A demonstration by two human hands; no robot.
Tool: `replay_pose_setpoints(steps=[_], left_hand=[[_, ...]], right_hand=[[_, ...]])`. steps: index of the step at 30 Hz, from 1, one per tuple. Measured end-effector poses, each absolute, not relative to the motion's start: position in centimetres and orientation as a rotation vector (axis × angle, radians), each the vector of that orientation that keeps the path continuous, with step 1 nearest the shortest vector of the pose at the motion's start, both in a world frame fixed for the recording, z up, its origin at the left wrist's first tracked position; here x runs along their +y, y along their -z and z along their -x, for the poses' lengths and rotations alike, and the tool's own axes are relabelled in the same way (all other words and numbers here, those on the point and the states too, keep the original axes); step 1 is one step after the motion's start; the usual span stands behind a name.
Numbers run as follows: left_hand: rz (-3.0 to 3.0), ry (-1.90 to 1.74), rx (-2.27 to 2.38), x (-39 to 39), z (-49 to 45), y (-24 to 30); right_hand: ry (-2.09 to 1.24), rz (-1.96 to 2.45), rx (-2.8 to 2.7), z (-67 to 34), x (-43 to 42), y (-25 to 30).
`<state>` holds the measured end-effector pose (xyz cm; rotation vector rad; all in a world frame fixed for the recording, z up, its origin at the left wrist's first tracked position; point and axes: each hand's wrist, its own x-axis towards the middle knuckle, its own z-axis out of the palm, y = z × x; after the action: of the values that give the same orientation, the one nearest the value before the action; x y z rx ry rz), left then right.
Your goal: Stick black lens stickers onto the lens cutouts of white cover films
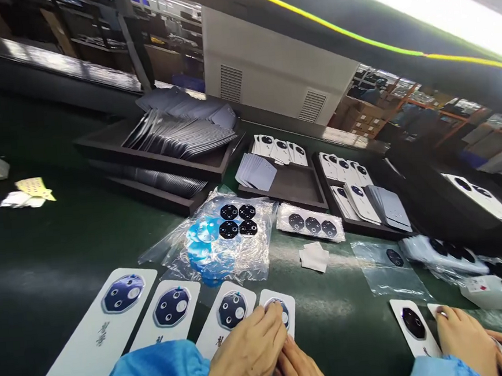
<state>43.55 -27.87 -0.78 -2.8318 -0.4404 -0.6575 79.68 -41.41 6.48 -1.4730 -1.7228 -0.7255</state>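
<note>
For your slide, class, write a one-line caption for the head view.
Left hand presses a white phone cover on the green belt; right hand touches it.

Dark green bench (64, 249) carries white phone back covers (171, 310), black trays (294, 184), plastic bags (238, 241).

text: none legible | white back covers (172, 313): dark printed characters, too blurred to read

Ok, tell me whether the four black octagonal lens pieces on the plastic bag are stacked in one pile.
No: the four black octagonal pieces lie flat side by side in a two-by-two cluster on the clear plastic bag.
</note>
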Motion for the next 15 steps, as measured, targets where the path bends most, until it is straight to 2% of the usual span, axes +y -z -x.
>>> replay_pose_setpoints(steps=[3,10,15], left_hand=[[2.861,0.588,-0.423,-27.7,-43.5,0.8],[2.989,0.966,-0.591,-26.3,-39.0,-0.8],[2.888,0.982,-0.696,-24.6,-37.4,-0.5]], right_hand=[[0.738,1.387,-1.569,-76.7,-39.2,-4.6],[0.668,1.351,-1.619,-69.5,-37.9,-1.9],[0.593,1.346,-1.716,-62.3,-36.6,1.1]])
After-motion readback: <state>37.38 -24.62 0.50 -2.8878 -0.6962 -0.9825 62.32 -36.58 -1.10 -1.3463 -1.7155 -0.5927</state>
